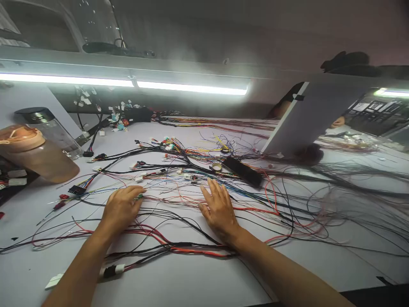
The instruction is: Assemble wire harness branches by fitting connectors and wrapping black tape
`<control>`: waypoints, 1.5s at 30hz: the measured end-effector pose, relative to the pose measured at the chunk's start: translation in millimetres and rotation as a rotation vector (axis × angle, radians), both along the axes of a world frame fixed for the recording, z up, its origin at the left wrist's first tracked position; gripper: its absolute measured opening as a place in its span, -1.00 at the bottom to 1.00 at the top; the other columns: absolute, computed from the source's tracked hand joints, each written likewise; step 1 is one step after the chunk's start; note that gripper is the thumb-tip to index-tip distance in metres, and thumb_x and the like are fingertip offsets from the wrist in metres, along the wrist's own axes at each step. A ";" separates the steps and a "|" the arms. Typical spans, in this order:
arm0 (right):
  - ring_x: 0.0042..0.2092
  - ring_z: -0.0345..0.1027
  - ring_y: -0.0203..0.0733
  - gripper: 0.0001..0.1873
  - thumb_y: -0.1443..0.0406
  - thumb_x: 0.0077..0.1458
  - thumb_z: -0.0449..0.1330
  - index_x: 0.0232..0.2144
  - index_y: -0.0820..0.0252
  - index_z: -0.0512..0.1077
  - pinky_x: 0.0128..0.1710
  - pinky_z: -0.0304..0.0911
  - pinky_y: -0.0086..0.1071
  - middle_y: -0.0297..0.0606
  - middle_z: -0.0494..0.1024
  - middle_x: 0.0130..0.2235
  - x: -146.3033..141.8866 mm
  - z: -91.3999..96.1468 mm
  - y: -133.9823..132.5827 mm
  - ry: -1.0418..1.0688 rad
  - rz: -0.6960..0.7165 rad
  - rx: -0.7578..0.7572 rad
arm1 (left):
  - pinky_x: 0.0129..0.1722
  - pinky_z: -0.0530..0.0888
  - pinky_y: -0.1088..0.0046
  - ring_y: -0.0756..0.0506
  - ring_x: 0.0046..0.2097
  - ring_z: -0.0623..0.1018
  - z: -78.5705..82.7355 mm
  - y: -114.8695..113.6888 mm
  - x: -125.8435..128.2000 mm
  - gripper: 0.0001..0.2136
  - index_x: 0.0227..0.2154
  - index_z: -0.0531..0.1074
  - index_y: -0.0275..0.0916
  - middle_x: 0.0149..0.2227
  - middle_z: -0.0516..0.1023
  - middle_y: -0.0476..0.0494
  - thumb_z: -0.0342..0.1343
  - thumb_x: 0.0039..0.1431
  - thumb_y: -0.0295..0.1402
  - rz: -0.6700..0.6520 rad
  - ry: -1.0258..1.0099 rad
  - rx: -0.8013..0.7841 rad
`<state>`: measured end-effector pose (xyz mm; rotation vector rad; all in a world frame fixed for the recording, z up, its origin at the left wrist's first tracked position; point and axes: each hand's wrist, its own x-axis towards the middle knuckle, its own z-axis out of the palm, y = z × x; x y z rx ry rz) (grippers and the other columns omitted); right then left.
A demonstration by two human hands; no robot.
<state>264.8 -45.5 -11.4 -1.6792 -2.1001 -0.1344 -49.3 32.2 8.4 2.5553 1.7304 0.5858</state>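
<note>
My left hand [121, 208] is closed in a pinch around a small green connector [139, 196], from which thin reddish wires [169, 200] run to the right. Its thumb and fingertips partly cover the connector. My right hand [221, 209] lies palm down with its fingers spread, resting over those wires and others on the table. Beyond the fingertips are several white connectors [180, 171] on black-wrapped branches of a wire harness [188, 164]. Nearer to me, under both wrists, passes a bundle of red and black cables [198, 252].
At the left stand a beige bottle [47, 160] and a clear bottle [53, 128]. A black phone-like slab [243, 171] and a tape roll [216, 167] lie mid-table. A grey panel [300, 115] rises at the right, with another person's hand [338, 123] behind it. Loose wires [351, 204] spread rightward.
</note>
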 end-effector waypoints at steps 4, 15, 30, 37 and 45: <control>0.39 -0.30 0.06 -0.31 0.05 0.28 -0.04 0.31 0.34 0.06 0.33 -0.20 -0.01 0.00 -0.12 0.37 3.8 3.0 16.2 -0.022 -0.092 -0.178 | 0.02 0.37 0.12 -0.24 0.02 0.49 1.0 -6.2 15.9 -0.64 -0.05 0.49 -0.13 0.02 0.52 -0.15 -0.05 0.16 -0.21 -0.093 -0.036 0.078; 0.36 -0.12 -0.01 -0.37 0.01 0.31 -0.14 0.25 0.27 0.18 0.32 -0.13 -0.09 -0.06 0.03 0.35 11.0 13.7 17.5 -0.003 0.008 -0.219 | 0.14 0.26 -0.13 -0.32 0.18 0.38 -42.2 6.2 15.6 -0.56 -0.01 0.48 -0.07 0.14 0.42 -0.21 -0.17 0.25 -0.05 -0.244 0.011 -0.015; 0.15 0.20 -0.12 -0.53 0.08 0.32 -0.08 0.12 0.19 0.32 0.14 0.10 -0.22 -0.16 0.34 0.19 5.7 32.2 49.2 0.021 0.002 -0.178 | 0.11 0.34 -0.06 -0.30 0.11 0.44 -36.9 7.6 17.9 -0.50 -0.05 0.50 -0.14 0.07 0.48 -0.25 -0.18 0.24 0.03 -0.251 -0.016 0.002; 0.06 0.25 -0.12 -0.61 0.08 0.31 -0.04 -0.11 0.15 0.47 0.05 0.16 -0.23 -0.27 0.45 0.09 -14.6 23.6 57.2 -0.029 0.045 -0.225 | 0.03 0.44 0.07 -0.29 0.03 0.49 -21.8 1.5 26.9 -0.53 -0.07 0.49 -0.21 0.01 0.49 -0.30 -0.12 0.24 0.01 -0.234 -0.085 0.071; 0.05 0.24 -0.13 -0.59 0.08 0.31 -0.04 -0.03 0.21 0.40 0.05 0.13 -0.23 -0.24 0.43 0.11 -29.7 16.6 21.1 -0.072 0.224 -0.133 | 0.23 0.08 -0.16 -0.35 0.28 0.21 -24.6 -3.3 49.2 -0.42 0.21 0.25 -0.20 0.26 0.24 -0.28 -0.20 0.26 0.03 -0.271 0.034 0.072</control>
